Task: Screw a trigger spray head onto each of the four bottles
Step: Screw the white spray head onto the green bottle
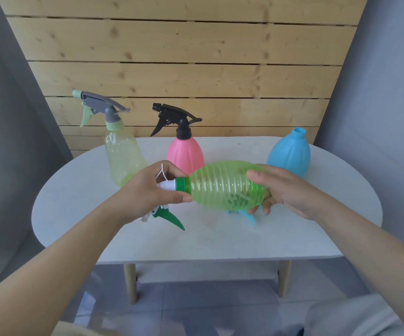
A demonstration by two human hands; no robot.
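A ribbed green bottle (222,185) lies sideways in the air above the table, neck to the left. My right hand (281,187) grips its base end. My left hand (147,190) is closed around a white and green spray head (169,214) at the bottle's green neck collar; the trigger hangs below my palm. A yellow-green bottle (123,156) with a grey head and a pink bottle (185,154) with a black head stand at the back. At back right stands a blue bottle (289,152) with a bare neck. A blue spray head (249,215) lies on the table under the green bottle, mostly hidden.
The oval white table (208,238) stands on wooden legs over a tiled floor. A wooden plank wall (184,57) rises behind it, with grey curtains on both sides.
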